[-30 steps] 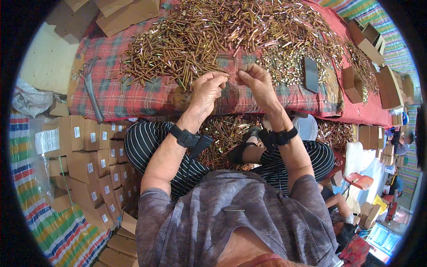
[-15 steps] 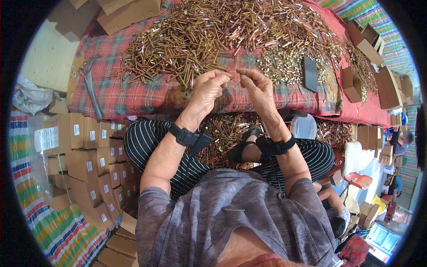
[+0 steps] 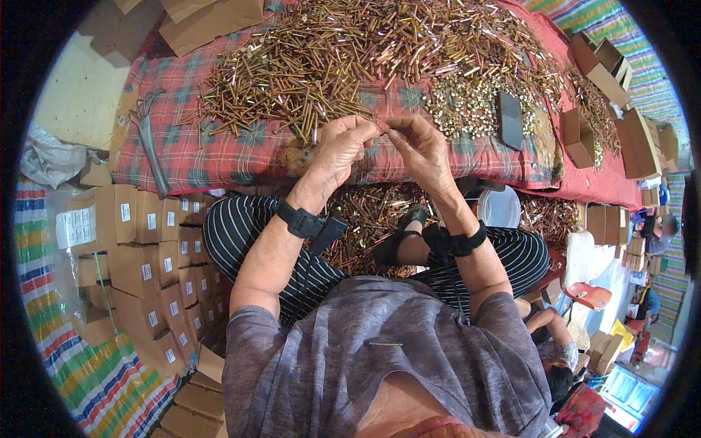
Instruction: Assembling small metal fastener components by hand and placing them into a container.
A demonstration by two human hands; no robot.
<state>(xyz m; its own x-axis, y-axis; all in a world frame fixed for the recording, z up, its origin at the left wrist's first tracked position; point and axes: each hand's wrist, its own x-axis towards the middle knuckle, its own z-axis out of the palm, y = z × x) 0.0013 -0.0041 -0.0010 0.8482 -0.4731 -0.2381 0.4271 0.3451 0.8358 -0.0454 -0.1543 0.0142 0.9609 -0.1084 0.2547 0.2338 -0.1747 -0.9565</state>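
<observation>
My left hand [image 3: 343,146] is closed in a pinch above the front of the cloth-covered table. Between its fingertips sits a slim, reddish-copper metal rod, mostly hidden by the fingers. Touching the rod's end are the pinched thumb and fingers of my right hand [image 3: 421,151]; what else they hold is too small to make out. Just beyond my hands spreads a large heap of copper and brass-coloured metal rods [image 3: 307,80]. Small gold-coloured nuts [image 3: 464,109] lie in a pile past my right hand.
A black phone [image 3: 510,121] lies beside the nuts. Red plaid cloth [image 3: 171,131] covers the table, with a grey strap-like tool [image 3: 151,150] at left. Labelled cardboard boxes [image 3: 139,270] are stacked left; open boxes [image 3: 577,139] stand right. More rods [image 3: 365,219] lie below the table edge. Another person [image 3: 555,343] sits at lower right.
My right hand has moved slightly left, and its fingertips now meet the left ones at the rod. The person at lower right has shifted.
</observation>
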